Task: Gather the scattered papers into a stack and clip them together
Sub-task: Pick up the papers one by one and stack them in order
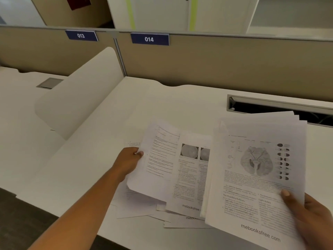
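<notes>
From the head camera, the right hand (314,218) grips a thick stack of white printed sheets (259,170) at its lower right corner, thumb (285,193) pressed on the top page and the other fingers curled out of sight beneath. The top page shows a brain diagram, and the upper edges fan out unevenly. The left hand (128,164) pinches the left edge of a single white text page (158,168), thumb on top, the other fingers hidden under the paper; the page's lower left corner curls.

Between the two hands lie more loose white printed pages (189,179), overlapping at odd angles on the white desk (86,159), some tucked under the held stack and some near the desk's front edge.

The stack's far edge overlaps a grey-framed dark cable slot (261,106). Left of the papers is bare desk up to a white curved divider panel (79,98). A beige partition (216,65) with blue number labels stands behind.
</notes>
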The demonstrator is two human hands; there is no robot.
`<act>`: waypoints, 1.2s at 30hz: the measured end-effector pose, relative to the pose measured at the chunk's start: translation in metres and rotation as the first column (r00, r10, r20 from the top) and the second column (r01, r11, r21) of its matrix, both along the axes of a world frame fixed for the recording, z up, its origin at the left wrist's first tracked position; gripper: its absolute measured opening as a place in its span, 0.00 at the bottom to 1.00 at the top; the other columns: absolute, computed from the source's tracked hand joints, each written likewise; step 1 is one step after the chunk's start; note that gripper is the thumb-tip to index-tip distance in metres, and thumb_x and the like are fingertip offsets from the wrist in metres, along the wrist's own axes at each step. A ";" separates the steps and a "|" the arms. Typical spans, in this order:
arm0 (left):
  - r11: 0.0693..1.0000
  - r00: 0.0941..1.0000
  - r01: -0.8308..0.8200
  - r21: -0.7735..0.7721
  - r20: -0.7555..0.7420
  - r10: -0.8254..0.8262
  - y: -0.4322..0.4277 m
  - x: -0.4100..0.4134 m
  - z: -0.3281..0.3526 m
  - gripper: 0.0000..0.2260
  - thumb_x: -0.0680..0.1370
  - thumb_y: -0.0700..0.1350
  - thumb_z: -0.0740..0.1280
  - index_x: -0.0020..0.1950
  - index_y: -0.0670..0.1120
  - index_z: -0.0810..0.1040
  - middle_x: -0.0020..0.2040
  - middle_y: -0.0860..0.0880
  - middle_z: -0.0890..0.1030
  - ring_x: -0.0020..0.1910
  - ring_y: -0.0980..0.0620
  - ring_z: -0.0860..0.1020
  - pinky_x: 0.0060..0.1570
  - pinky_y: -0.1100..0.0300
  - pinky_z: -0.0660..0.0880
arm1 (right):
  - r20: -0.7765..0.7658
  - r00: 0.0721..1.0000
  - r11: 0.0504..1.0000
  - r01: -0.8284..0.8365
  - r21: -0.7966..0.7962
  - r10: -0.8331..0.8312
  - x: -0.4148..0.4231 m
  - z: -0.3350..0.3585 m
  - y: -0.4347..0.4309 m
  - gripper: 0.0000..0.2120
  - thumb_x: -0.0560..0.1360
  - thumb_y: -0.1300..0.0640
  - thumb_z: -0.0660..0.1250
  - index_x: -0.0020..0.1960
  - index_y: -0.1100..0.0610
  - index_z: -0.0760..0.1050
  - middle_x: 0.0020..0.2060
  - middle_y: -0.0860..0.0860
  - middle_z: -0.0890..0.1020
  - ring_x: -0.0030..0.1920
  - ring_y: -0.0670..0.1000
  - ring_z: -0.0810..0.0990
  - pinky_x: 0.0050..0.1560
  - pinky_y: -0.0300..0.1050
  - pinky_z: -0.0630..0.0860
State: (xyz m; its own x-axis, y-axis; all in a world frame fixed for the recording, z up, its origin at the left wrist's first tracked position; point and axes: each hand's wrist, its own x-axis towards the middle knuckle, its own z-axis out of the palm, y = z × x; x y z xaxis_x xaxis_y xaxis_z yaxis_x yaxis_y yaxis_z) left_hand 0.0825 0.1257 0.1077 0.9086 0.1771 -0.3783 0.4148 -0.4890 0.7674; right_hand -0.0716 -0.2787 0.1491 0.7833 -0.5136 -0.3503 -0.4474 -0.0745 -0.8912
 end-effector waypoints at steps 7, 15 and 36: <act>0.970 0.962 -0.204 -0.133 0.157 0.224 0.034 -0.016 0.042 0.09 0.82 0.44 0.66 0.45 0.54 0.83 0.51 0.44 0.85 0.50 0.41 0.83 0.55 0.45 0.78 | 0.014 0.999 0.997 0.031 0.077 -0.032 0.006 -0.008 -0.001 0.05 0.78 0.58 0.68 0.47 0.58 0.81 0.30 0.49 0.87 0.40 0.58 0.83 0.44 0.47 0.78; 0.910 0.893 -0.240 -0.339 0.289 0.344 0.021 -0.036 0.106 0.07 0.82 0.47 0.66 0.49 0.54 0.84 0.41 0.60 0.87 0.39 0.57 0.86 0.41 0.59 0.76 | 0.059 0.998 0.987 0.021 0.159 -0.031 0.012 -0.015 0.000 0.07 0.78 0.58 0.68 0.50 0.61 0.82 0.38 0.56 0.88 0.35 0.55 0.87 0.43 0.48 0.81; 0.846 0.990 -0.024 -0.533 0.105 0.094 -0.144 -0.063 0.072 0.06 0.79 0.44 0.69 0.55 0.48 0.84 0.49 0.51 0.88 0.47 0.50 0.87 0.51 0.51 0.83 | 0.121 0.988 0.975 -0.115 0.193 0.093 0.020 0.006 0.017 0.08 0.79 0.56 0.66 0.49 0.58 0.83 0.41 0.56 0.88 0.39 0.56 0.88 0.35 0.47 0.84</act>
